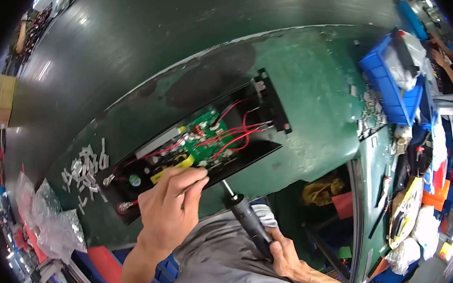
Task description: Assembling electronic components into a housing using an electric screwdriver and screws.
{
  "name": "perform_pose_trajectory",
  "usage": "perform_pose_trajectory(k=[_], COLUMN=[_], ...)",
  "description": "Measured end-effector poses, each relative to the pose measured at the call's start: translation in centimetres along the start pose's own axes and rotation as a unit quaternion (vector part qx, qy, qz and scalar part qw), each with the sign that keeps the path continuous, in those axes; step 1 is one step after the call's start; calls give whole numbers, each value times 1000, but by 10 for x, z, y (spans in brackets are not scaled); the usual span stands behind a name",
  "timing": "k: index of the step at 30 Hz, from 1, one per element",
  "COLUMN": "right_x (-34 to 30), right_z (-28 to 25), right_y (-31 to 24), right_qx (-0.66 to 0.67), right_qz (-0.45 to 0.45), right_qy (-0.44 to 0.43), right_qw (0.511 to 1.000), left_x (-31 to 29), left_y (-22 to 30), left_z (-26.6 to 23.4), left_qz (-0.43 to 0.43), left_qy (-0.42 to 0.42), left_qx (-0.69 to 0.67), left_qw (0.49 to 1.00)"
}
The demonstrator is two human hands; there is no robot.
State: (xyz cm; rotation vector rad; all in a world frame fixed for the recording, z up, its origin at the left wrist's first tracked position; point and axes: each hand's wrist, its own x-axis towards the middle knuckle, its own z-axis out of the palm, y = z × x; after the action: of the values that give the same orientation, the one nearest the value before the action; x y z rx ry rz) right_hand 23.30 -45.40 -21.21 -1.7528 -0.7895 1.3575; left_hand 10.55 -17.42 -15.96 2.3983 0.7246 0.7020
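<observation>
A long black case (260,154), its top uncovered, lies at a slant on the green bench. Inside are a green circuit board (197,139), red wires (232,136) and a yellow-wrapped part (183,162). The wires run to a black end panel (273,105) at the far right end. My left hand (167,206) is at the case's near wall, fingertips pinched together; whatever they hold is hidden. My right hand (285,255) grips a black electric screwdriver (252,224) by its lower body. Its bit points up toward the near wall of the case, close to my left fingers.
Small clear plastic pieces (83,167) lie scattered left of the case, beside clear plastic bags (60,229). A blue bin (393,85) stands far right, near another person's hand (439,57). Small metal parts (371,118) lie below the bin. A metal-edged opening (356,221) is at right.
</observation>
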Motion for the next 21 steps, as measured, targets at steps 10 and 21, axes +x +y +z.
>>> perform_pose_trajectory(k=[10,21], right_x=[7,15], right_z=[2,-2], right_y=[-7,-18], right_qx=[16,29], right_qz=[46,61], right_qy=[-23,-41], right_qw=[999,997], left_x=[-3,0], left_y=[0,-2], left_z=[-3,-1], left_qz=[-24,-7], left_qy=[-6,6], left_qx=[0,16], left_qw=[1000,1000])
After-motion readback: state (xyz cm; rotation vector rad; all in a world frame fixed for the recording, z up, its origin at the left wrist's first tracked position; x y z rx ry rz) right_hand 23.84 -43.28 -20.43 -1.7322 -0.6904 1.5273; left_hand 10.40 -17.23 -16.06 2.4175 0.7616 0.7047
